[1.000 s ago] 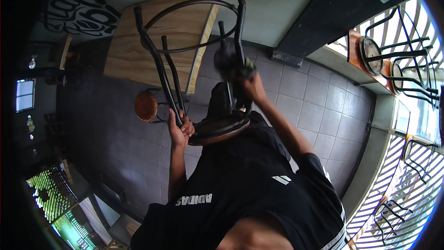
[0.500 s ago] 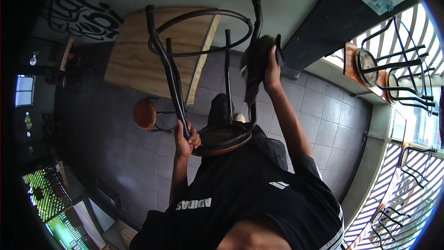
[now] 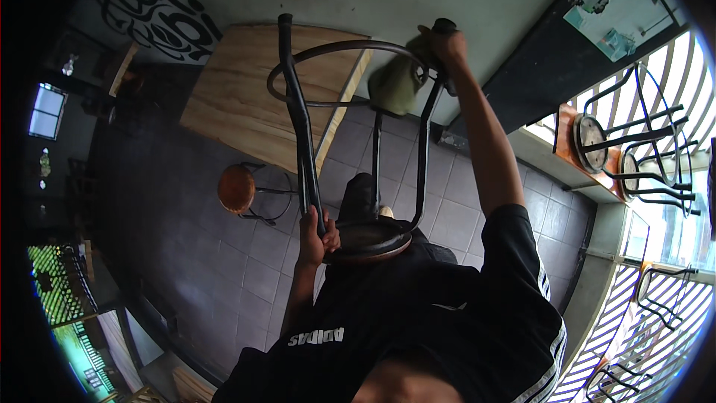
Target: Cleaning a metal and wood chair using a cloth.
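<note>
An upturned metal stool [image 3: 300, 123] is in front of my body, its dark legs and ring brace pointing away from me. Its round seat [image 3: 367, 237] is close to my waist, underside showing. My left hand [image 3: 318, 237] is closed around the left leg, just above the seat. Far out on the right leg, my right hand [image 3: 450, 49] is closed on an olive-green cloth [image 3: 397, 86] pressed around the leg near its end. Part of the cloth hangs down beside the ring brace. The fingertips of my right hand are partly hidden.
Beyond the stool, a light wooden table [image 3: 257, 97] stands by the grey wall. A small stool [image 3: 236, 188] with a round brown seat is on the tiled floor to the left. Upturned stools [image 3: 591, 140] rest on a wooden surface by the slatted window at right.
My right hand and the cloth have moved outward along the right leg toward its end. The stool has shifted slightly right in view; my left hand keeps its hold.
</note>
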Motion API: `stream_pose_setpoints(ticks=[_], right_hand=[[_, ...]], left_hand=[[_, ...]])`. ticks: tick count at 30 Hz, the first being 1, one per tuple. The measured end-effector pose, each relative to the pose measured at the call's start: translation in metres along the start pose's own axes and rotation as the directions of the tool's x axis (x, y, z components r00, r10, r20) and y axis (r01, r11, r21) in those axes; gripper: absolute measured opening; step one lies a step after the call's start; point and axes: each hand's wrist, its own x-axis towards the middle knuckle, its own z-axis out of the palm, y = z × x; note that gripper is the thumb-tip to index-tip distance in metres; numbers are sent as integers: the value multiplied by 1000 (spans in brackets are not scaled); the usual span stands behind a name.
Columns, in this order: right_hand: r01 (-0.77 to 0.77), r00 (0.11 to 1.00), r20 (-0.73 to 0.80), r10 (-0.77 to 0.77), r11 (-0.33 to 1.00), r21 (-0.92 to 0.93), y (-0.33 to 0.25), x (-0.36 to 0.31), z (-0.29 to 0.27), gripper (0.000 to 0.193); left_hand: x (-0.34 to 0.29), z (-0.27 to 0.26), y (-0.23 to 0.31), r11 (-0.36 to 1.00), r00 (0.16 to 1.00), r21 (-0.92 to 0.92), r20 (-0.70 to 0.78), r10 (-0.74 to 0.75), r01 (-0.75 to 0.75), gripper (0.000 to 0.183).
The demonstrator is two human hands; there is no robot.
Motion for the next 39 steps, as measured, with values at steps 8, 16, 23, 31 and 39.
stream_pose_setpoints(ticks=[8,16,23,31,39], right_hand=[[-473,836,536,-119,341,813,44,23,6,62],[201,965,-264,2,641,741,58,-141,60,41],[-359,913,394,108,673,646,114,-342,49,32],[-546,828,549,115,386,743,96,-218,30,23],[-135,991,111,77,606,784,97,-168,44,25]], left_hand=[[-6,11,-7,1000,1000,-19,-1,-13,13,50],[-3,6,-9,1000,1000,-30,5,-2,2,49],[1,-6,1,1000,999,2,-38,-1,1,47],[7,10,0,998,997,21,62,-53,52,47],[21,8,8,995,995,21,42,-93,92,45]])
